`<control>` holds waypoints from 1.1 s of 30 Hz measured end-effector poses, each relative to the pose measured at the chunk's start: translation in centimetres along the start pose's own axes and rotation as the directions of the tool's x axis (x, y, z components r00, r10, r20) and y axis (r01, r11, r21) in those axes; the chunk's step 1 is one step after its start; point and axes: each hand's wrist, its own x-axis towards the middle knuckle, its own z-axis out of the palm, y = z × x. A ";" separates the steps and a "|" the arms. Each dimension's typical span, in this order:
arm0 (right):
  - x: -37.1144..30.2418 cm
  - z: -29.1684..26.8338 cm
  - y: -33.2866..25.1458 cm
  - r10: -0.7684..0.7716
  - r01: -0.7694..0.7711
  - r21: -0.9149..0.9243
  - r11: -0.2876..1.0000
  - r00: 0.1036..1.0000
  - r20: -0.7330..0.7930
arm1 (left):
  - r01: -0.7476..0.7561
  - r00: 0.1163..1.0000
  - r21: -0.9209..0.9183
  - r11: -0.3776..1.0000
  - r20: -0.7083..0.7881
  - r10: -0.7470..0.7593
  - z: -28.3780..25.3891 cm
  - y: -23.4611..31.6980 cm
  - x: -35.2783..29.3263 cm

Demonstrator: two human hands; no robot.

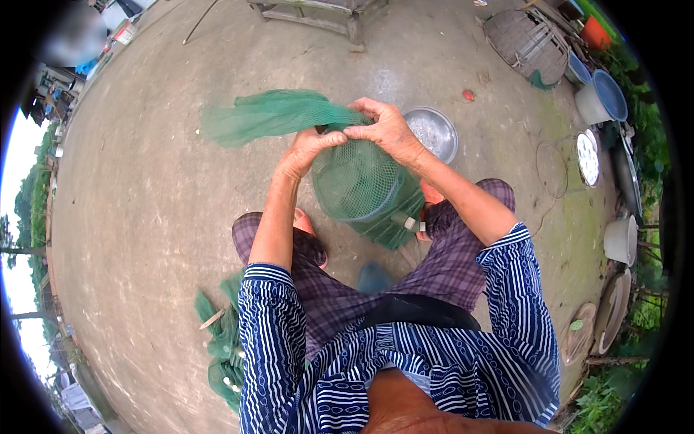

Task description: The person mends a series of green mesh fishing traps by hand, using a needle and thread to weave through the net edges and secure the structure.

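Note:
In front of me, between my knees, is a green fishing net (354, 181) with a round hoop inside it. My left hand (309, 150) grips its gathered neck, thumb pointing right. My right hand (387, 132) pinches the same mesh just beside it, the thumbs nearly meeting. A loose tail of netting (267, 118) streams left from my hands. A small pale block (412, 223) sits at the net's lower right. Just beyond my right wrist lies a round metal basin (436, 130), partly hidden by my forearm. More green netting (225, 336) is heaped by my left elbow.
A wooden bench (311, 18) stands at the far side of the concrete ground (144, 202). Along the right are a flat woven basket (524, 43), a bucket with a blue inside (603, 99), a wire frame (557, 170) and a white bucket (620, 242). Orange slippers (303, 221) are on my feet.

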 end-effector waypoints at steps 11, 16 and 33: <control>1.3 -1.3 -1.4 0.107 -0.108 0.009 0.994 0.993 0.053 | -0.038 0.972 -0.557 0.830 -0.214 -0.099 1.2 1.9 0.6; 1.6 -2.0 -2.3 0.082 -0.081 0.056 0.995 0.996 -0.030 | -0.034 0.975 -0.660 0.751 -0.188 -0.121 1.3 3.1 0.4; 0.8 -6.7 -1.9 0.078 -0.043 0.322 0.946 0.992 -0.098 | -0.128 0.864 -0.721 0.681 -0.418 -0.280 -0.4 1.3 0.5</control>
